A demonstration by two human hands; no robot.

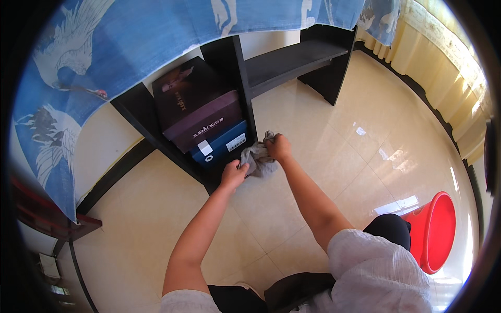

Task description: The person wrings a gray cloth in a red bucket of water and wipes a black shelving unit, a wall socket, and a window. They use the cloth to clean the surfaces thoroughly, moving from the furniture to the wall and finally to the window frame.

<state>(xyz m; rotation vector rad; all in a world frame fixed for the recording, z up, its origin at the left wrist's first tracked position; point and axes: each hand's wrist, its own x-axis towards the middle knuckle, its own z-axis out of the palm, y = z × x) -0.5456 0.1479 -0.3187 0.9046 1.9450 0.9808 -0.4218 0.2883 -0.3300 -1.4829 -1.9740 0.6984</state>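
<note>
A crumpled grey cloth (260,158) hangs between my two hands, just in front of the lower right corner of a black shelf compartment. My left hand (234,175) grips its left end, thumb on top. My right hand (279,147) is closed around the bunched upper right part. Inside the compartment, behind the cloth, a blue box (219,143) with white labels lies under a dark purple shoe box (209,121). On top of that sits another dark box (188,88) with a picture on its lid.
A blue cloth with white cranes (137,47) drapes over the black desk (246,82). A red plastic bucket (440,232) stands on the tiled floor at my right. Yellow curtains (422,58) hang along the right wall. Dark red wooden furniture (88,227) is at the far left.
</note>
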